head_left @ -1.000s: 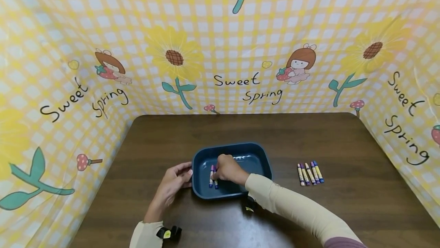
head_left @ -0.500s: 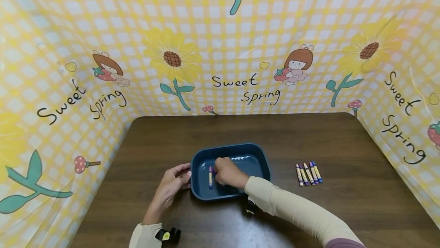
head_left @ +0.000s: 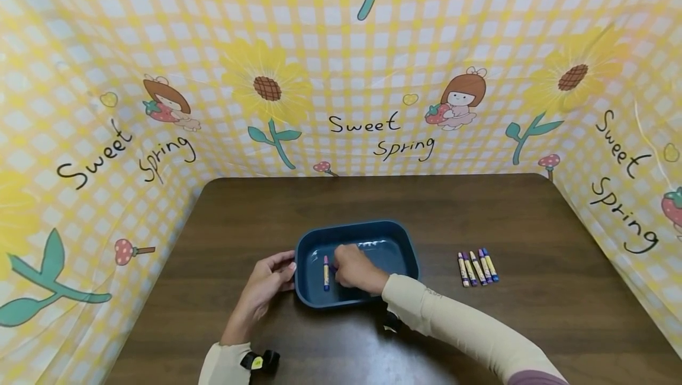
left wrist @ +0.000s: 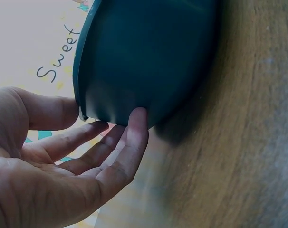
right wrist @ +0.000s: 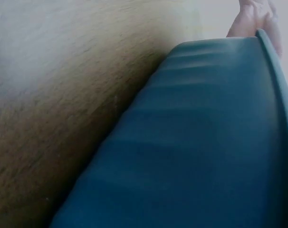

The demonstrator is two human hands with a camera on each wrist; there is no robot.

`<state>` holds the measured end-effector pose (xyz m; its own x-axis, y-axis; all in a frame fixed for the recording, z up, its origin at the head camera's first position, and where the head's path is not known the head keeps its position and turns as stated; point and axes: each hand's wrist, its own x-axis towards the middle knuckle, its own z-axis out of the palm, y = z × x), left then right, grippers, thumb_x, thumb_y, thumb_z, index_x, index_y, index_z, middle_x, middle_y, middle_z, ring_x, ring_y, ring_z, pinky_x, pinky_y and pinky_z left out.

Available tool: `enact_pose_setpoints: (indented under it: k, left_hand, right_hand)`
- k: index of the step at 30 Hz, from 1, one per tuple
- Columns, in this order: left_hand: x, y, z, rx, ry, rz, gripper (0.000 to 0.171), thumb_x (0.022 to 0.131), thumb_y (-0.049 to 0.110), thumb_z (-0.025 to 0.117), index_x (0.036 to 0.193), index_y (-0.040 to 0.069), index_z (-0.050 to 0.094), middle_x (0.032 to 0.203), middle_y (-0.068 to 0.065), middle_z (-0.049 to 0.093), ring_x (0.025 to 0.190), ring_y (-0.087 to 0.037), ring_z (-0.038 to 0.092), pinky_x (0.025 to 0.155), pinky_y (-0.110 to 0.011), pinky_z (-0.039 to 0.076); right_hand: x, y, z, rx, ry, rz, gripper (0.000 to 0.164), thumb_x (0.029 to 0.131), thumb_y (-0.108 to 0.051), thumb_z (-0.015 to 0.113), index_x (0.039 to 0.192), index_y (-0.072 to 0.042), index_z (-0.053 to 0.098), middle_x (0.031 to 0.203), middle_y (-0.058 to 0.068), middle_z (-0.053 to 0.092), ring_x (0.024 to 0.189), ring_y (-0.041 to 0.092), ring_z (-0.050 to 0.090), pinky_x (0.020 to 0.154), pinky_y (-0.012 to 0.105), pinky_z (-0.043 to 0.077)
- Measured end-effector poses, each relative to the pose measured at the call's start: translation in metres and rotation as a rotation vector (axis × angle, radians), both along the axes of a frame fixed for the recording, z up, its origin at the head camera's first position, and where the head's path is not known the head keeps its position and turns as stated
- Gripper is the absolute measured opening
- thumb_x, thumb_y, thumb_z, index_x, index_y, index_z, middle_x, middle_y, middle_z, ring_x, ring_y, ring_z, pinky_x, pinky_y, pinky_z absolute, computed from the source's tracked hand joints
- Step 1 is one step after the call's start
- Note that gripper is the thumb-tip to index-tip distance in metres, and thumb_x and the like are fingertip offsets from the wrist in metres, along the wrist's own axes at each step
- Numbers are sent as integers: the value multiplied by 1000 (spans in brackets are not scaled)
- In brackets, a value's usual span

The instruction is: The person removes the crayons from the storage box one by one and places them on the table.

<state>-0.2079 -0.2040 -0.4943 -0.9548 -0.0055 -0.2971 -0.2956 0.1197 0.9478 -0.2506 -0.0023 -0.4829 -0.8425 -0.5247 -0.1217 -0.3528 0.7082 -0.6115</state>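
Note:
A dark blue tray [head_left: 402, 236] sits on the table. Inside it lies a crayon [head_left: 326, 273] with a yellow-and-white wrapper and a pink tip. Just right of that crayon my right hand [head_left: 359, 268] reaches down into the tray, fingers curled around a second crayon; only its purple tip shows, the rest covered by the hand. My left hand [head_left: 269, 278] is at the tray's left end. In the left wrist view its thumb touches the tray's rim and the fingertips [left wrist: 138, 121] rest against the outer wall. The right wrist view shows the tray's outer side, not the right hand.
Several crayons [head_left: 478, 268] lie side by side on the brown wooden table [head_left: 533, 213], right of the tray. A yellow checked cloth [head_left: 351, 65] with printed flowers hangs around the back and sides.
A second second-row view aside, the right hand has shifted slightly left over the second crayon and now covers it. The other crayon and the left hand stay in place.

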Motion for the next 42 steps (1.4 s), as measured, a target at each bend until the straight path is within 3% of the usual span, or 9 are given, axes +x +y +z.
enact_pose_setpoints:
  k: [4, 8, 13, 22, 34, 42]
  left_hand:
    - [0, 1, -1, 2, 4, -3, 36, 93, 8, 52, 128, 1, 51, 118, -21, 58, 88, -19, 62, 72, -33, 56]
    - [0, 2, 0, -4, 21, -10, 35, 93, 6, 51, 127, -1, 51, 115, -23, 58, 86, -20, 62, 69, -33, 56]
    - [-1, 3, 6, -27, 42, -19, 36, 93, 7, 52, 128, -2, 51, 113, -24, 58, 85, -22, 61, 68, -32, 56]
    - [-1, 3, 4, -37, 37, -18, 36, 93, 7, 52, 128, -1, 50, 114, -23, 58, 87, -22, 61, 68, -31, 56]
    - [-5, -1, 5, -57, 47, -25, 37, 93, 8, 50, 130, 0, 49, 117, -23, 58, 91, -22, 61, 70, -31, 56]
    - [-2, 0, 1, -61, 34, -24, 37, 93, 8, 52, 129, 1, 50, 117, -22, 59, 92, -23, 62, 71, -32, 56]
  right_hand:
    - [-2, 6, 3, -22, -70, -42, 31, 74, 6, 61, 47, -5, 53, 39, -5, 36, 33, 7, 34, 33, 17, 25]
    - [-4, 12, 8, -4, -120, -107, 8, 79, 0, 65, 77, 0, 72, 55, 0, 58, 47, 9, 51, 41, 20, 40]
    - [-11, 17, 16, -42, -188, -206, 16, 79, -7, 69, 94, -3, 73, 86, 7, 68, 65, 13, 60, 54, 25, 53]
    - [-13, 44, 18, -257, -350, -263, 22, 80, -6, 69, 102, 0, 70, 96, 11, 68, 73, 17, 64, 60, 31, 57]
    - [-20, 65, 29, -427, -375, -322, 27, 79, -5, 70, 105, 2, 68, 96, 14, 70, 75, 16, 66, 63, 34, 58]
    - [-19, 72, 25, -525, -443, -338, 32, 78, -8, 72, 107, 2, 68, 106, 22, 66, 72, 15, 65, 67, 36, 57]
